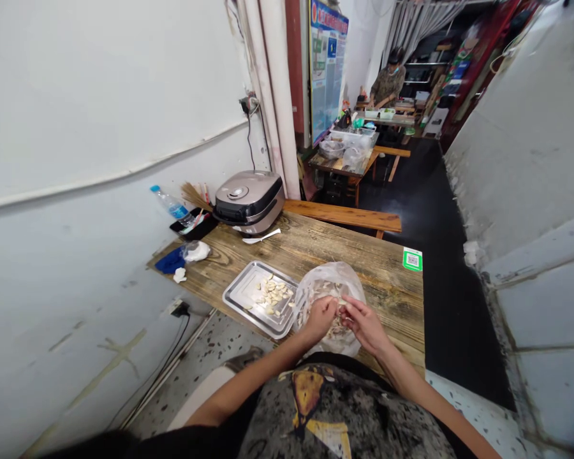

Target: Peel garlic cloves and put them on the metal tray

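My left hand (321,318) and my right hand (365,324) meet over a clear plastic bag (321,275), both with fingers pinched. Between their fingertips is a small pale garlic clove (342,303), partly covered by the fingers. The bag stands open on the wooden table (387,280) and holds papery skins and pieces, partly hidden by my hands. Just left of it lies a shallow metal tray (236,294), with several peeled cloves (273,293) scattered mostly toward its right side.
Behind the tray are a white-handled knife (262,236) and a rice cooker (249,199). A water bottle (172,206), black bin (198,227) and blue cloth (171,261) sit by the wall. A bench (344,215) runs beyond the table; another person (388,83) works farther back.
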A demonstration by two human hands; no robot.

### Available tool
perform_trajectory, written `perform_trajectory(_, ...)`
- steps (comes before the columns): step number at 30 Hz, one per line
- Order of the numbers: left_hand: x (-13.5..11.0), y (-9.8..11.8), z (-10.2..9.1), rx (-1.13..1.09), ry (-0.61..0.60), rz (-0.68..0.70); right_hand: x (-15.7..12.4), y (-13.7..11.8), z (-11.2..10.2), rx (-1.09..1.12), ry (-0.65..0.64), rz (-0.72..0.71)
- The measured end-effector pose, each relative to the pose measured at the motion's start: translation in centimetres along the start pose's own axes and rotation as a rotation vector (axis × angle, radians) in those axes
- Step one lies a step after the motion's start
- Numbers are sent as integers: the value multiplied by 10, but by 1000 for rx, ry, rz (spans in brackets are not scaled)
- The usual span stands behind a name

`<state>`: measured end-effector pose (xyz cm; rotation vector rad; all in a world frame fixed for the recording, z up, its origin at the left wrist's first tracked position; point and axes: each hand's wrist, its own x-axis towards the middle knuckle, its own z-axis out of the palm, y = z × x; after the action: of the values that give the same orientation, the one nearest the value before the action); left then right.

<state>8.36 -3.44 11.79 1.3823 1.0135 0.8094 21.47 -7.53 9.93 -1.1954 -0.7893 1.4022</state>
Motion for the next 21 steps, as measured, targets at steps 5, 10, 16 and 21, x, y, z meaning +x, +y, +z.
perform_trajectory(5, -2, -6, -3, 344, 22, 246, 1, -9, 3, 182, -46, 138)
perform_trajectory(10, 0, -11, 0, 174, 144, 73, 2, -14, 9, 107, 18, 36)
perform_trajectory(16, 8, -37, -4, 270, 68, 13, 6, -6, -1, 181, 46, 123)
perform_trajectory(21, 17, -71, -8, 503, 68, -103, 19, 12, -16, 228, 46, 247)
